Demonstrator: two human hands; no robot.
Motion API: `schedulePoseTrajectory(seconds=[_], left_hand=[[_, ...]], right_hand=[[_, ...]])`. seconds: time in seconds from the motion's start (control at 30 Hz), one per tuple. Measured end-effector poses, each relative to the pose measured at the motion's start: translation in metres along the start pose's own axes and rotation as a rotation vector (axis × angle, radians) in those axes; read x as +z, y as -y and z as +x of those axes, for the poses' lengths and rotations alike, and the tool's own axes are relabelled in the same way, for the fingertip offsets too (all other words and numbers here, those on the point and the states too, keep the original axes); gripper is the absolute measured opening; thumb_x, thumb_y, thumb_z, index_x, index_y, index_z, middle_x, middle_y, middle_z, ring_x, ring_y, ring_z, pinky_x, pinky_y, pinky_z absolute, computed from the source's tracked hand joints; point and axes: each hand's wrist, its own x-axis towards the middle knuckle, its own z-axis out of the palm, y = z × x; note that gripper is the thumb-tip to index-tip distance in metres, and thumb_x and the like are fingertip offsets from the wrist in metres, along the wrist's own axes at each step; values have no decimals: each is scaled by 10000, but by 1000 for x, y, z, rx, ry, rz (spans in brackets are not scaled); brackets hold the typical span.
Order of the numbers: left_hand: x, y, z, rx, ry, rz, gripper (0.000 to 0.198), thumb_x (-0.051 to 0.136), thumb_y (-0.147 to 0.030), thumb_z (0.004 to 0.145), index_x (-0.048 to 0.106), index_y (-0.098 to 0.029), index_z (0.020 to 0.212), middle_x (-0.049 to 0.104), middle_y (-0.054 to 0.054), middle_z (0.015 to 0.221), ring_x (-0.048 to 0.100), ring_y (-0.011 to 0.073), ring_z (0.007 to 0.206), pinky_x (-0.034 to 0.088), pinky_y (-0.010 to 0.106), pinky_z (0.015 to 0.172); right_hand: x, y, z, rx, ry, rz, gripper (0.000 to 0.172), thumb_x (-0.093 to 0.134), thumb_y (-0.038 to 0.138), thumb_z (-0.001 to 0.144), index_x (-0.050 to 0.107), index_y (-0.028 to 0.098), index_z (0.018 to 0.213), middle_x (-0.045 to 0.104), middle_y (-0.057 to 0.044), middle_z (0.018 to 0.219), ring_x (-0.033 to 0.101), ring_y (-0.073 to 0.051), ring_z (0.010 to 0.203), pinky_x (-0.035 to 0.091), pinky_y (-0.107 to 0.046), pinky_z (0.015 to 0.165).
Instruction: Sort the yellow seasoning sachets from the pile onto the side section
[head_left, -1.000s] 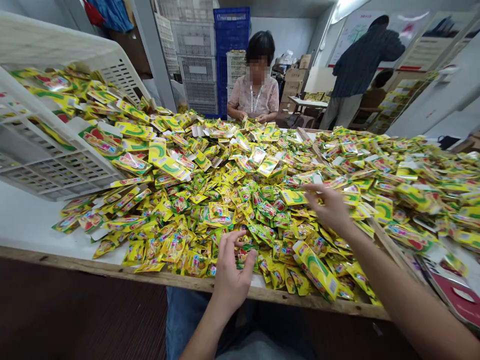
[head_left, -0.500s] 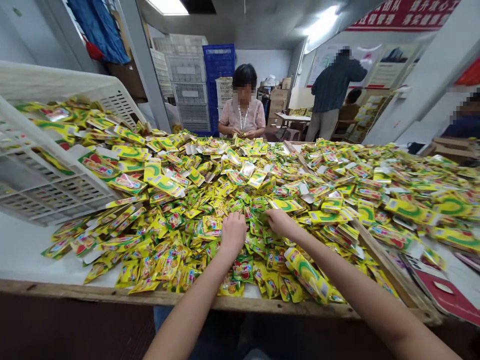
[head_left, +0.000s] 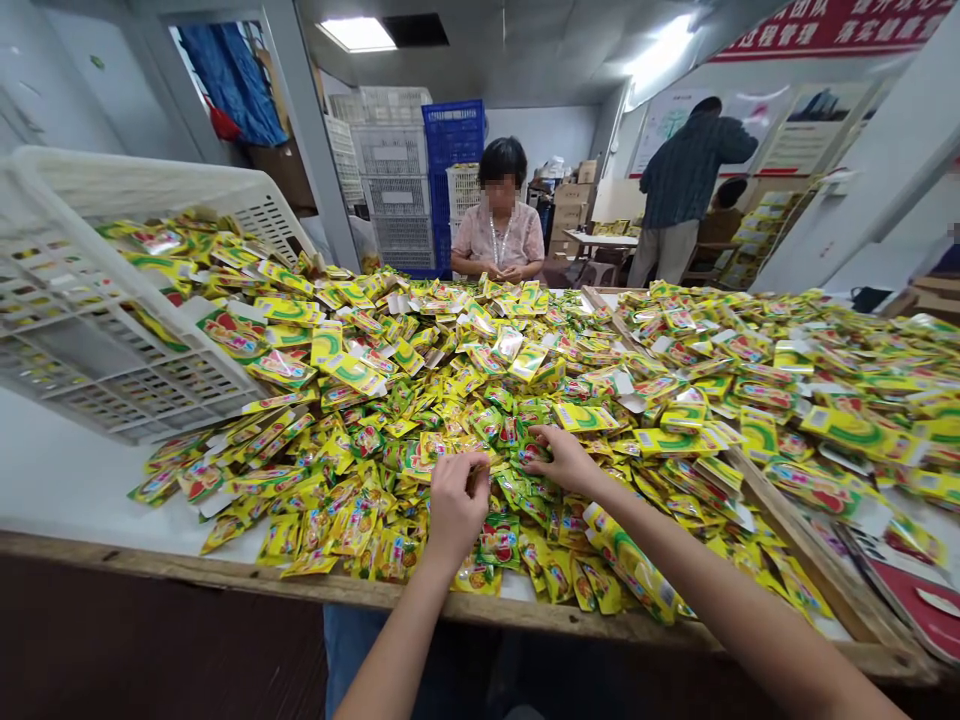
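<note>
My left hand (head_left: 456,505) is over the middle of a heap of small sachets, its fingers curled toward the thumb; whatever may be between them is hidden. To its right my right hand (head_left: 564,462) reaches in with thumb and fingers apart, close over green sachets (head_left: 517,490). Yellow sachets (head_left: 352,520) lie loose to the left of my hands. A green sachet with a red fruit print (head_left: 498,540) rests just below my left hand. Flat yellow cartons (head_left: 585,416) lie beyond my right hand, and another yellow carton (head_left: 630,560) slants beneath my right forearm.
A white plastic crate (head_left: 172,375) lies tipped at the left, cartons spilling out. A wooden strip (head_left: 795,540) divides the table at the right; a wooden edge (head_left: 225,580) runs along the front. Across the heap sits a co-worker (head_left: 499,235). Another person (head_left: 686,190) stands behind.
My right hand's fingers have spread, having been closed down at the green sachets. My left hand has shifted slightly toward me and turned. The view has swung a little left.
</note>
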Motion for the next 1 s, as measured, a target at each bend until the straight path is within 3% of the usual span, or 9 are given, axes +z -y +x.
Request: schedulePoseTrajectory(seconds=[0.1, 0.27, 0.47, 0.57, 0.63, 0.8, 1.0], left_hand=[[-7, 3, -11, 120, -32, 1, 166, 512, -144, 852, 641, -236, 804, 728, 14, 865, 595, 180, 797, 465, 340, 762], [-19, 2, -20, 451, -191, 61, 202, 531, -88, 826, 637, -247, 890, 740, 17, 891, 611, 180, 875, 465, 324, 772], [-27, -10, -22, 511, -260, 119, 166, 494, -157, 868, 624, -260, 877, 742, 12, 815, 648, 180, 816, 490, 327, 738], [-29, -10, -23, 517, -268, 150, 153, 499, -164, 866, 621, -257, 865, 744, 7, 801, 658, 181, 795, 493, 331, 742], [-29, -8, -23, 509, -252, 155, 161, 503, -149, 858, 621, -257, 869, 745, 8, 812, 660, 181, 809, 494, 333, 749], [-30, 4, -20, 454, -129, 26, 190, 482, -122, 857, 618, -254, 864, 744, 14, 852, 644, 172, 889, 500, 322, 769], [-32, 6, -24, 435, 35, -83, 279, 444, -81, 861, 544, -218, 640, 738, -6, 904, 628, 154, 915, 506, 300, 776]], right_hand=[[-6, 5, -4, -21, -69, 137, 381, 684, 199, 679, 614, 180, 1054, 631, -89, 942, 570, -259, 945, 428, -397, 864], [-11, 25, -21, -17, -60, 428, 334, 588, 404, 782, 554, 217, 1056, 615, -9, 817, 601, -171, 716, 506, -331, 690], [0, 56, -32, 154, 3, 916, 507, 748, 495, 615, 578, 200, 990, 659, -5, 804, 625, -150, 689, 524, -311, 686], [6, 64, -33, 248, 18, 1016, 513, 799, 471, 557, 591, 199, 940, 667, 8, 755, 620, -146, 648, 517, -280, 614], [8, 65, -33, 263, 77, 1099, 515, 814, 432, 548, 588, 212, 956, 672, 16, 777, 627, -140, 656, 516, -263, 599], [6, 63, -32, 354, 399, 1247, 372, 793, 379, 600, 629, 204, 884, 677, 8, 740, 636, -133, 616, 537, -269, 567], [5, 66, -33, 362, 511, 1213, 345, 804, 408, 603, 637, 195, 817, 661, 25, 713, 615, -118, 608, 536, -243, 554]])
